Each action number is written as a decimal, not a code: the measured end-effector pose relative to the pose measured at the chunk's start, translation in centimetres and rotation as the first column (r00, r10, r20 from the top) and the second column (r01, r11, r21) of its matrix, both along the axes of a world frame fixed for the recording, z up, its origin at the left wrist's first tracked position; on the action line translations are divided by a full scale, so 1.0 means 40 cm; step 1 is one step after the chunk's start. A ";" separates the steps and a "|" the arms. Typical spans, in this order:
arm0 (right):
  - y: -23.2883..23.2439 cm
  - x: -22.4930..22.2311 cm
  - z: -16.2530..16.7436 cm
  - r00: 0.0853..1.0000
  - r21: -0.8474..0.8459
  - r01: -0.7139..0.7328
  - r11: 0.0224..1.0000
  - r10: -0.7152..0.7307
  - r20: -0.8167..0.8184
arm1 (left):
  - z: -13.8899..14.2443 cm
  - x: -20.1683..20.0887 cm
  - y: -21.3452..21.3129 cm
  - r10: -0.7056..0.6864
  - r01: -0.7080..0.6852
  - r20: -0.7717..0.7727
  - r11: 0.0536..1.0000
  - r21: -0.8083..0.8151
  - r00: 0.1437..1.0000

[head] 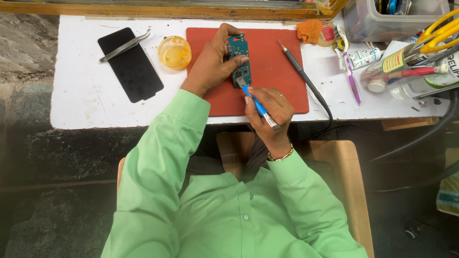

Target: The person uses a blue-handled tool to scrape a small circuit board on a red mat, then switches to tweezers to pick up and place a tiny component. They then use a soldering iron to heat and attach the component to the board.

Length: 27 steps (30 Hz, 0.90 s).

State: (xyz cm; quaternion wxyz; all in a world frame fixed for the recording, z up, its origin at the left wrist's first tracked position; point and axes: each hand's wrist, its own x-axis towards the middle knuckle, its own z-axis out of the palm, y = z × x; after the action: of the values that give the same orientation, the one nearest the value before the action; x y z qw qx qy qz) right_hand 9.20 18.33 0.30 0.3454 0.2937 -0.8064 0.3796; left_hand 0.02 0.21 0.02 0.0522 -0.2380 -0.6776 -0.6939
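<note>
My left hand grips a small teal circuit board and holds it upright on the red work mat. My right hand is closed around a blue-handled tool, probably a small brush. Its tip touches the lower end of the board. Both arms wear light green sleeves, and a gold bracelet circles my right wrist.
On the white table lie a black phone panel with metal tweezers on it and a small yellow dish. A corded soldering iron, an orange cloth, a purple tool, tubes and bottles crowd the right.
</note>
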 end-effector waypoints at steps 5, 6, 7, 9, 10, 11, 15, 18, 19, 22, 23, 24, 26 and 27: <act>-0.002 -0.003 0.003 1.000 -0.028 -0.023 0.999 0.023 0.002 | 0.002 -0.001 -0.002 0.019 -0.018 0.010 0.999 -0.037 1.000; -0.001 -0.001 0.003 1.000 -0.034 -0.021 0.999 0.021 -0.001 | 0.002 -0.001 -0.002 0.020 -0.020 0.007 0.999 -0.042 1.000; -0.003 -0.002 0.003 1.000 -0.023 -0.014 1.000 0.014 0.001 | 0.002 -0.001 -0.003 0.018 -0.018 0.007 0.999 -0.035 1.000; -0.002 -0.002 0.003 1.000 -0.001 -0.005 1.000 0.005 0.004 | 0.002 0.000 -0.001 0.017 -0.017 0.007 1.000 -0.021 1.000; -0.001 -0.001 0.003 1.000 -0.003 -0.011 1.000 0.011 0.006 | 0.002 0.001 -0.001 0.013 -0.012 0.021 1.000 -0.022 1.000; -0.002 -0.002 0.004 1.000 -0.004 -0.018 1.000 0.018 0.006 | 0.003 0.000 -0.003 0.010 -0.009 0.033 1.000 -0.023 0.999; -0.002 0.000 0.003 0.999 -0.050 -0.004 0.999 0.006 0.031 | 0.002 0.000 -0.003 0.013 -0.012 0.031 1.000 -0.022 0.999; -0.003 -0.002 0.002 1.000 -0.008 0.005 1.000 -0.005 0.001 | 0.002 0.000 -0.001 0.034 -0.035 -0.006 0.999 -0.042 0.999; -0.004 -0.001 0.002 1.000 -0.022 -0.003 1.000 0.003 0.017 | 0.001 0.000 -0.003 0.024 -0.024 0.000 0.999 -0.034 1.000; 0.000 0.000 0.004 0.999 -0.045 -0.009 0.999 0.011 0.039 | 0.001 0.001 -0.002 0.010 -0.010 0.007 1.000 -0.024 1.000; -0.002 0.000 0.004 1.000 -0.038 -0.001 0.999 0.002 0.030 | 0.001 0.001 -0.003 0.017 -0.017 0.002 0.999 -0.027 1.000; -0.001 0.001 0.004 1.000 -0.031 0.006 0.999 -0.006 0.021 | 0.001 0.001 -0.001 0.024 -0.024 -0.004 0.999 -0.031 1.000; -0.001 0.000 0.006 1.000 -0.024 -0.006 1.000 0.006 0.029 | 0.001 0.001 -0.001 0.016 -0.016 0.002 0.999 -0.030 1.000; -0.003 -0.001 0.006 0.999 -0.021 -0.013 1.000 0.014 0.032 | 0.002 0.001 -0.004 0.013 -0.013 0.003 0.999 -0.030 1.000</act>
State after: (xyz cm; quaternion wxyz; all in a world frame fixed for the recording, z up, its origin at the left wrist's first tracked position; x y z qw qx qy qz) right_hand 9.17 18.20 0.53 0.3330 0.2894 -0.8059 0.3947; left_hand 0.05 0.06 0.09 0.0520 -0.2332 -0.6895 -0.6837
